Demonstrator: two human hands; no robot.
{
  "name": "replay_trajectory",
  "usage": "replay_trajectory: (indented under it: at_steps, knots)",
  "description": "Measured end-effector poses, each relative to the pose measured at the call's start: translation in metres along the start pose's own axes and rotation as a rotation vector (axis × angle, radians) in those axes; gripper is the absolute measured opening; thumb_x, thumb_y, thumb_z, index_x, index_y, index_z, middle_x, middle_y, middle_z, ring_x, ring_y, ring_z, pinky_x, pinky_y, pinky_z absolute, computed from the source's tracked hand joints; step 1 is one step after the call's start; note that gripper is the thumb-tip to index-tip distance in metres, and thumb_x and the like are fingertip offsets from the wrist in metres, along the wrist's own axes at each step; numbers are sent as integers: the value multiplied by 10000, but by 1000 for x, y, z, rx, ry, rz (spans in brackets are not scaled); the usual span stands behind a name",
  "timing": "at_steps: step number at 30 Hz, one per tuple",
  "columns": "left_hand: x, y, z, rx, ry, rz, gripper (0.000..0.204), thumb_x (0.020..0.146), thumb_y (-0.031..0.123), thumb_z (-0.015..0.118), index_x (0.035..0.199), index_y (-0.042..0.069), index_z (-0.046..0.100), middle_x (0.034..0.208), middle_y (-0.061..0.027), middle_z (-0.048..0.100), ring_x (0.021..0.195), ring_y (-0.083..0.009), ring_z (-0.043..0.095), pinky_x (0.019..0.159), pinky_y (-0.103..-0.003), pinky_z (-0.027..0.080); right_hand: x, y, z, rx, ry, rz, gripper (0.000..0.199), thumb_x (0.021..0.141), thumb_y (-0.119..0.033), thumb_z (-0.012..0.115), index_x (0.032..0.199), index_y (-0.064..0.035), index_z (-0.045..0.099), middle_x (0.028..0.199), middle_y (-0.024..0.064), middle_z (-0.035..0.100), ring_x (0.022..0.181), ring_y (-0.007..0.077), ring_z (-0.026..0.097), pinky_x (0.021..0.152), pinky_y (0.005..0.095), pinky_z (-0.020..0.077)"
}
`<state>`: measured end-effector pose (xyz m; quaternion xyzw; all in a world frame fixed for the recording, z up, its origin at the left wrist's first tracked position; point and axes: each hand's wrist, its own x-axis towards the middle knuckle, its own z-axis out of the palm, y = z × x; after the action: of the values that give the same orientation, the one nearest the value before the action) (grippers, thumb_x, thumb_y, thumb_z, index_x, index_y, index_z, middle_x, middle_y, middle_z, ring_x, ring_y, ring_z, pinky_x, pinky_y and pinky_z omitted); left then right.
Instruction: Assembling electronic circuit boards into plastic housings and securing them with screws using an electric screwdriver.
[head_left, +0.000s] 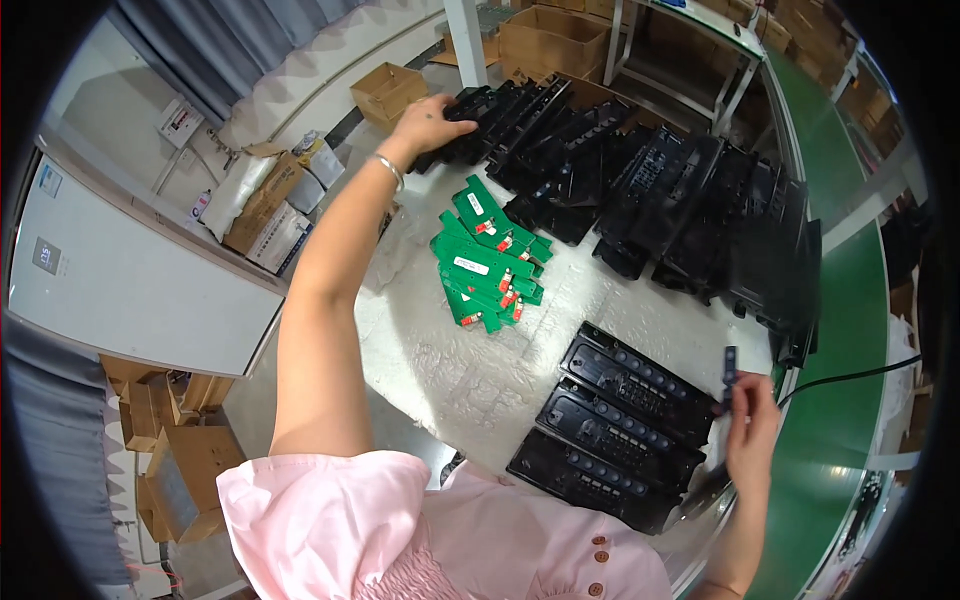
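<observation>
black panels lie against the left hand, thumb apart, grip hard to tell; the right hand pinches a slim dark piece above its fingers.

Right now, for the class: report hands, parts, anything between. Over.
Left hand at the heaped black parts. Right hand pinching a small dark strip. Three black panels lined up nearby. Between left hand and panels: green boards, piled.
</observation>
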<state>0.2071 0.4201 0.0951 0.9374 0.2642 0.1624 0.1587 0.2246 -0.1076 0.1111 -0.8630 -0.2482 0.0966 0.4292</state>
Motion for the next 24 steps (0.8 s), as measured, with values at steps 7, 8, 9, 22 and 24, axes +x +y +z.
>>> replay_trajectory:
  at_steps: [7, 8, 9, 22, 24]
  knots:
    - [16, -41, 17, 128, -235, -109, 907, 542, 422, 738, 1239, -37, 382, 1254, -227, 413, 1168, -323, 404, 978, -338, 326, -5, 26, -37, -415, 140, -165, 33, 853, -15, 432, 821, -6, 432, 692, 109, 450, 573, 198, 418, 547, 266, 361]
    - [16, -39, 20, 122, -198, -80, 862, 543, 404, 737, 1217, -26, 414, 1241, -220, 429, 1153, -322, 419, 969, -337, 337, -7, 37, -36, -439, 160, -222, 45, 867, -24, 426, 824, -11, 431, 685, 73, 441, 559, 124, 391, 522, 213, 336]
    - [15, -39, 20, 115, -163, -49, 817, 545, 387, 737, 1194, -15, 446, 1228, -213, 444, 1137, -321, 433, 960, -336, 348, -2, 46, -35, -410, 135, -137, 22, 856, -30, 458, 866, -10, 459, 719, 50, 470, 606, 118, 414, 553, 222, 351]
    - [-135, 180, -19, -268, -165, 883, 507, 612, 41, 686, 1096, 57, 534, 1076, -87, 537, 990, -205, 518, 856, -296, 407, 21, 62, 51, -709, -225, -429, 315, 692, -20, 515, 990, -96, 587, 1002, 80, 562, 856, 253, 587, 696, 346, 490]
    - [-163, 193, -10, -221, -272, 933, 529, 593, 40, 684, 1097, 77, 528, 1071, -98, 513, 979, -266, 513, 843, -316, 420, 9, 50, 53, -686, -198, -483, 308, 702, -29, 511, 993, -95, 586, 1015, 78, 562, 860, 248, 588, 699, 332, 491]
